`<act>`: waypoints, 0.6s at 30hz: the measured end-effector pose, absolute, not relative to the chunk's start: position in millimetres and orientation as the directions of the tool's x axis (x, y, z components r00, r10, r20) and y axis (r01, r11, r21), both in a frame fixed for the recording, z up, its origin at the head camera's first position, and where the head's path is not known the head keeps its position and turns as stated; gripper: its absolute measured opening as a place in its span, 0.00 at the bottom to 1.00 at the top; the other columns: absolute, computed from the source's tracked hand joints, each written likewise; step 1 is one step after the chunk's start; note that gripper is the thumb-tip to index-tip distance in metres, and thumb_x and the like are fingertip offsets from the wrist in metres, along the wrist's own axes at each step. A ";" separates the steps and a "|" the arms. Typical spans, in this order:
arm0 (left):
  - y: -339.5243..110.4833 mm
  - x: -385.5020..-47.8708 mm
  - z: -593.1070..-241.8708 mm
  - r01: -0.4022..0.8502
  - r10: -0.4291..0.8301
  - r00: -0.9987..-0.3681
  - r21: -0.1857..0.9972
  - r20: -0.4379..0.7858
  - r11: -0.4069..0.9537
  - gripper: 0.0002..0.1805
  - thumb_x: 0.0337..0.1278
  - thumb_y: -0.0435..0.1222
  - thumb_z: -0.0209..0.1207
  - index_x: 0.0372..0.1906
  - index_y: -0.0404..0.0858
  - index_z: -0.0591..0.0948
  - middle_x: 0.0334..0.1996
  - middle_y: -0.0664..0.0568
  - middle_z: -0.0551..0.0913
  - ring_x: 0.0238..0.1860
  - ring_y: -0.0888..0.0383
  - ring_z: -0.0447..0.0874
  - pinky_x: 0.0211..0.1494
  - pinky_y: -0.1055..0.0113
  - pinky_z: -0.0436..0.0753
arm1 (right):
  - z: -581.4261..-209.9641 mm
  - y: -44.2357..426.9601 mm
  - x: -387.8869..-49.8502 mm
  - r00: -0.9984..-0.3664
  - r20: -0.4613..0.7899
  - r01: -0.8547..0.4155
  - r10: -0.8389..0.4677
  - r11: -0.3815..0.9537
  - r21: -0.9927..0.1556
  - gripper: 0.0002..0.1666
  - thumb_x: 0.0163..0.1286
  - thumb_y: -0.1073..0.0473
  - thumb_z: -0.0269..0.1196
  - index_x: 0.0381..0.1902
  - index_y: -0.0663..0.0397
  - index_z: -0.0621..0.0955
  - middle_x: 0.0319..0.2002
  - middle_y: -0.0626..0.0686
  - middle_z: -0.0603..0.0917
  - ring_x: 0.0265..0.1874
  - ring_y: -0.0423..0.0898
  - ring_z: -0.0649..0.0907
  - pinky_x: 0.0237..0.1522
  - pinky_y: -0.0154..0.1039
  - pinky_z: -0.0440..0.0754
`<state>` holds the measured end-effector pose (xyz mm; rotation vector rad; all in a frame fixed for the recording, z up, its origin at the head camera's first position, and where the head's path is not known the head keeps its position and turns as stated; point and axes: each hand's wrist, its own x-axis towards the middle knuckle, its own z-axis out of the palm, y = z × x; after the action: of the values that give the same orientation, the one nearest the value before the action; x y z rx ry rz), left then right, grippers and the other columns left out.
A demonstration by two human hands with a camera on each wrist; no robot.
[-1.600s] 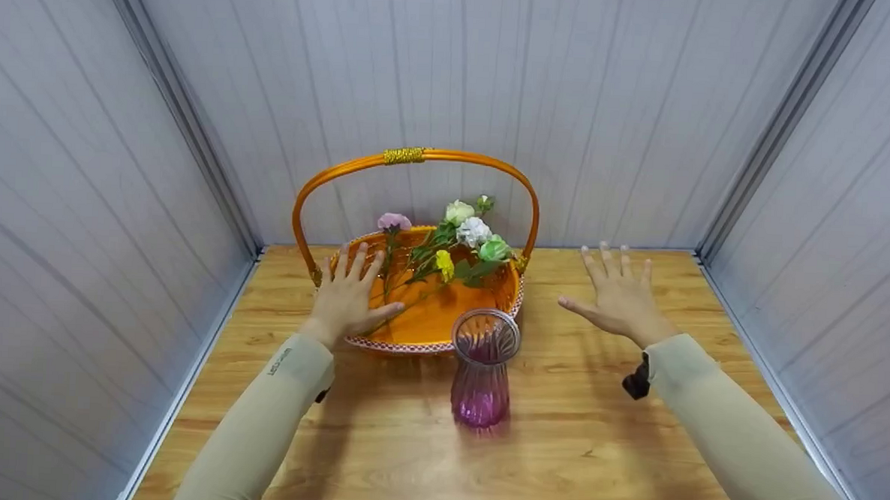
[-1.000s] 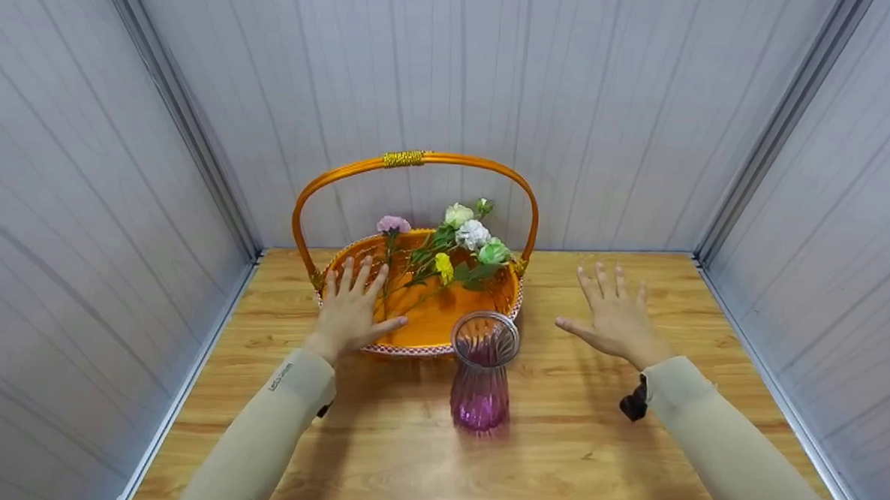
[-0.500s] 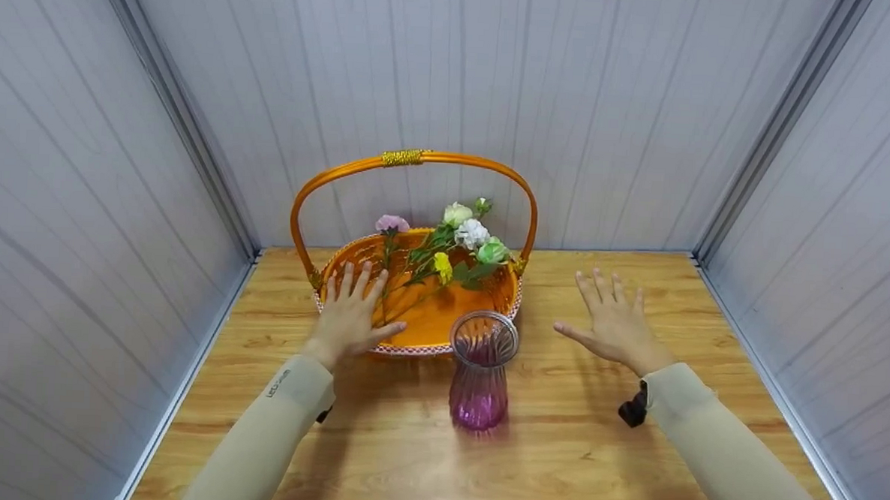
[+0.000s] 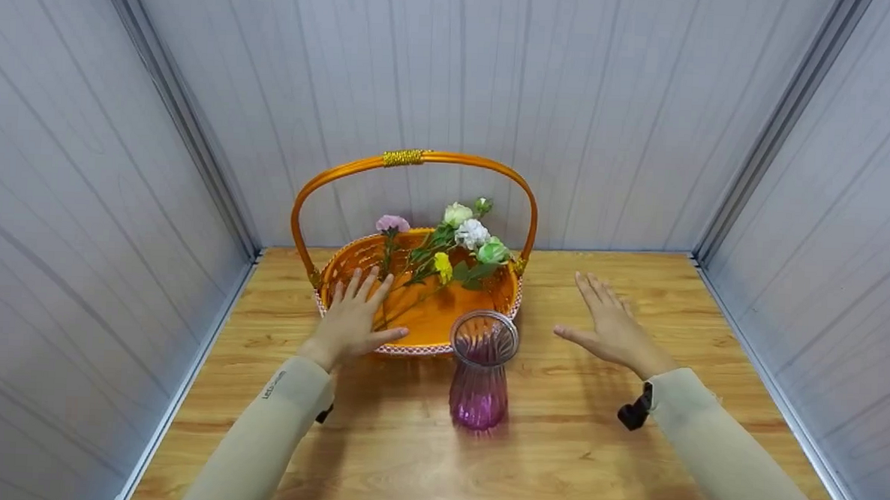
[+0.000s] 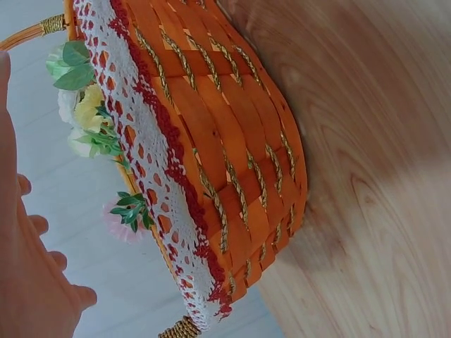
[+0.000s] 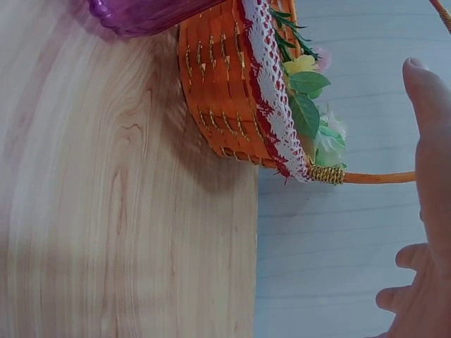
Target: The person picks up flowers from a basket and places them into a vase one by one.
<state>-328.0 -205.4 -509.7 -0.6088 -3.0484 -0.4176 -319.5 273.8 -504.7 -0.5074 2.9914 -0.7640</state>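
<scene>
Left hand (image 4: pixel 349 322) is hovering released, fingers spread, over the left front rim of the basket (image 4: pixel 442 314), hiding part of it; left wrist view is cropping the hand. Right hand (image 4: pixel 612 334) is hovering released above the table (image 4: pixel 556 465), right of the vase (image 4: pixel 478 394). Lettering (image 4: pixel 274 384) on the left sleeve (image 4: pixel 257 430) is showing too blurred to read. Basket is holding pink, yellow, white and green flowers (image 4: pixel 473 235), stem ends hard to make out. Vase is standing upright before the basket, covering some rim; right wrist view is cutting it off.
</scene>
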 end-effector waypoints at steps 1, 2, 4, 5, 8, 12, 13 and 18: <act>-205.7 -327.9 -509.0 0.383 0.382 -0.922 0.263 0.055 0.886 0.61 0.67 0.78 0.50 0.91 0.49 0.44 0.90 0.42 0.38 0.90 0.34 0.32 0.88 0.30 0.39 | -505.3 274.0 -319.6 -0.945 0.072 -0.312 -0.318 0.818 -0.483 0.66 0.75 0.27 0.64 0.91 0.47 0.43 0.89 0.66 0.43 0.87 0.73 0.45 0.80 0.81 0.40; -206.0 -327.9 -508.4 0.385 0.386 -0.921 0.269 0.050 0.883 0.62 0.67 0.78 0.50 0.91 0.49 0.44 0.90 0.42 0.38 0.90 0.35 0.32 0.88 0.30 0.39 | -505.8 274.1 -319.8 -0.943 0.077 -0.317 -0.323 0.806 -0.499 0.65 0.75 0.29 0.65 0.91 0.47 0.43 0.89 0.66 0.44 0.87 0.73 0.46 0.80 0.81 0.42; -206.5 -327.8 -506.7 0.390 0.394 -0.918 0.288 0.046 0.875 0.62 0.66 0.78 0.52 0.91 0.48 0.44 0.90 0.43 0.39 0.90 0.35 0.33 0.88 0.31 0.41 | -506.6 274.4 -319.6 -0.938 0.085 -0.329 -0.337 0.779 -0.533 0.65 0.75 0.32 0.67 0.91 0.47 0.43 0.89 0.65 0.44 0.87 0.72 0.47 0.81 0.81 0.46; -206.7 -327.8 -505.8 0.392 0.398 -0.916 0.299 0.043 0.870 0.62 0.66 0.77 0.53 0.91 0.48 0.45 0.90 0.43 0.39 0.90 0.36 0.34 0.88 0.31 0.41 | -506.9 274.5 -319.4 -0.934 0.089 -0.335 -0.346 0.764 -0.551 0.65 0.75 0.33 0.68 0.91 0.47 0.44 0.89 0.65 0.44 0.87 0.72 0.47 0.80 0.80 0.47; -207.1 -327.9 -503.2 0.393 0.406 -0.913 0.322 0.029 0.861 0.63 0.66 0.76 0.56 0.91 0.48 0.45 0.90 0.43 0.40 0.90 0.37 0.35 0.88 0.32 0.44 | -507.0 274.2 -318.4 -0.925 0.095 -0.348 -0.368 0.719 -0.602 0.67 0.73 0.33 0.71 0.91 0.46 0.44 0.90 0.64 0.44 0.87 0.71 0.48 0.80 0.80 0.50; -207.6 -328.2 -501.0 0.403 0.421 -0.907 0.339 0.023 0.850 0.64 0.64 0.76 0.59 0.91 0.47 0.47 0.90 0.40 0.44 0.90 0.35 0.38 0.88 0.31 0.48 | -506.7 272.6 -317.0 -0.916 0.110 -0.362 -0.385 0.679 -0.639 0.70 0.70 0.33 0.74 0.91 0.45 0.45 0.89 0.63 0.46 0.87 0.70 0.50 0.81 0.78 0.52; -207.8 -328.4 -500.7 0.405 0.424 -0.905 0.342 0.021 0.848 0.64 0.63 0.76 0.59 0.91 0.46 0.47 0.90 0.39 0.45 0.89 0.34 0.38 0.88 0.32 0.48 | -506.7 272.2 -316.6 -0.916 0.113 -0.362 -0.386 0.670 -0.648 0.70 0.69 0.34 0.75 0.91 0.45 0.45 0.89 0.63 0.46 0.87 0.70 0.51 0.81 0.78 0.52; -208.0 -329.1 -501.7 0.395 0.430 -0.903 0.383 -0.005 0.835 0.65 0.60 0.74 0.65 0.91 0.47 0.49 0.90 0.42 0.48 0.89 0.35 0.41 0.87 0.33 0.53 | -509.1 269.5 -313.1 -0.914 0.132 -0.357 -0.383 0.609 -0.709 0.71 0.67 0.41 0.79 0.91 0.48 0.47 0.88 0.65 0.50 0.84 0.72 0.58 0.81 0.76 0.56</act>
<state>-329.1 -208.0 -501.7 -0.6979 -3.0960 -0.6139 -313.1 269.5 -509.1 -0.6414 2.7877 -1.2168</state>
